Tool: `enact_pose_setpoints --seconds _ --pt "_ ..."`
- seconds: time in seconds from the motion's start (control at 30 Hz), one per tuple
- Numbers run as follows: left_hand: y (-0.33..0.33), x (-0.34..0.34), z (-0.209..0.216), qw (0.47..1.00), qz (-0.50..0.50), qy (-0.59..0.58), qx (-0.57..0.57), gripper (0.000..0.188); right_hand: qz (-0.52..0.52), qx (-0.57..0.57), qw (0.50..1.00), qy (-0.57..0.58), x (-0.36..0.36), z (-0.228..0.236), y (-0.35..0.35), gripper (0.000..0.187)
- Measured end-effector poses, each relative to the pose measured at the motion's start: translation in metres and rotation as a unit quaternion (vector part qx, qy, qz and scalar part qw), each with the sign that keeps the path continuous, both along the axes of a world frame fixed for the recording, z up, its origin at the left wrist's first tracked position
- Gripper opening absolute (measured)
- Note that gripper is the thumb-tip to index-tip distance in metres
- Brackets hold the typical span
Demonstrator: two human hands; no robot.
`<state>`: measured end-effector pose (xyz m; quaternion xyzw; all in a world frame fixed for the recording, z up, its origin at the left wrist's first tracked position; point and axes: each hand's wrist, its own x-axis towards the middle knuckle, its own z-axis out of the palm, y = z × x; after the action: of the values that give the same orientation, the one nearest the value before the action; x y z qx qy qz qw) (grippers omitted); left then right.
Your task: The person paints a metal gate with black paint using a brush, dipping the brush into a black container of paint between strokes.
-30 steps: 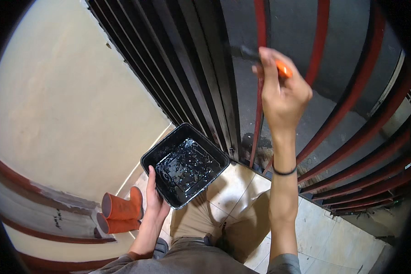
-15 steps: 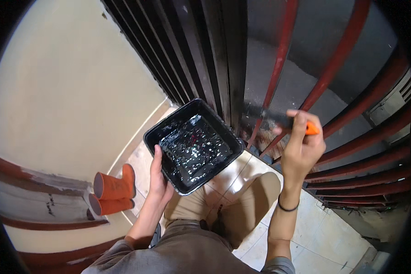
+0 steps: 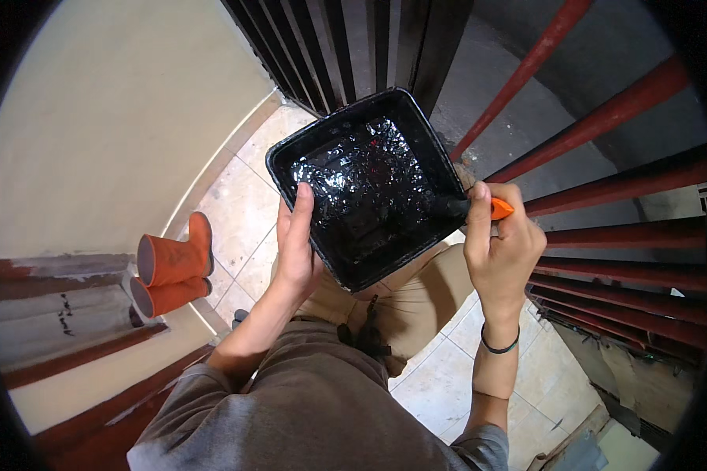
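So I'm counting one left hand and one right hand, that's making two! Now I'm spotting one black tray, one orange-handled tool, one dark wristband, and, yes, I'm seeing two orange boots!

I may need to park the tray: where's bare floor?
Tiles show bare between the boots and tray, and between the right forearm and red bars. Crowded: the tray's right side, where right hand, brush and bars bunch in view.

Open gaps between red bars, black tray blocking the middle
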<state>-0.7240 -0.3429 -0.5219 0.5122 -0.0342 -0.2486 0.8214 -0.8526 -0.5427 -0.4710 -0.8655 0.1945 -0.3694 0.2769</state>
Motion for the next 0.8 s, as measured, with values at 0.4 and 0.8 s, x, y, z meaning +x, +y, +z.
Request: enact_pose_setpoints --seconds 0.4,0.8 --pt "0.005 0.006 -0.011 1.0 -0.005 0.009 0.01 0.057 -0.02 0.044 0.997 -0.064 -0.008 -0.024 0.014 0.004" --pt "-0.003 0.011 -0.048 0.994 -0.057 0.088 0.035 0.071 -0.133 0.563 0.711 -0.4 -0.003 -0.111 -0.002 0.046"
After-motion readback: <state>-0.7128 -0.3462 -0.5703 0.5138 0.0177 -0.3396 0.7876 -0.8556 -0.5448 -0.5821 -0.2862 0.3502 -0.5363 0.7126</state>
